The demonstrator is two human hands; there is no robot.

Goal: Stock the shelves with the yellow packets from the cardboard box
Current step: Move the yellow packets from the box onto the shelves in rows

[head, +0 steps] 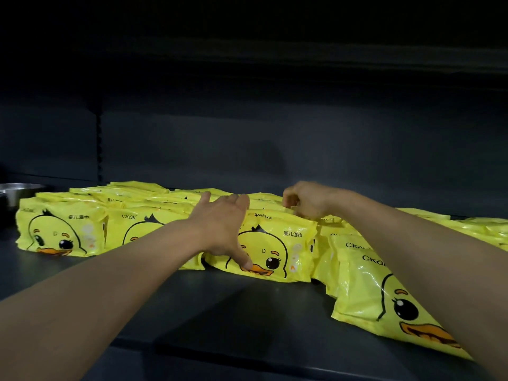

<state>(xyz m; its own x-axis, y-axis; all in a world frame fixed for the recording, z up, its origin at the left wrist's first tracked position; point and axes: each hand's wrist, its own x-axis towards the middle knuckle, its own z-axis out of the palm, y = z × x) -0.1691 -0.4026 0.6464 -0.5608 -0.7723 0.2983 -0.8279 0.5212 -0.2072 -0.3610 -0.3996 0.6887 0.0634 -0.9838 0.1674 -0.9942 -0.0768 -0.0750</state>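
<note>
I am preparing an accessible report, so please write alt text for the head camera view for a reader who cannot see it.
Two bare hands set a glossy yellow plastic packet printed with a cartoon duck upright on a dark shelf: the left hand lies flat on its front, and the right hand pinches its top edge. More such packets line the shelf on both sides, and a steel bowl sits far left.

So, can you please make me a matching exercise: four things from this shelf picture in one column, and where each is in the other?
Things:
1. left hand
2. right hand
3. metal bowl
4. tilted packet

Places:
A. far left end of the shelf
B. front right, leaning over
C. top edge of the middle packet
D. front face of the middle packet

Pairs: 1-D, 2-C, 3-A, 4-B
</note>
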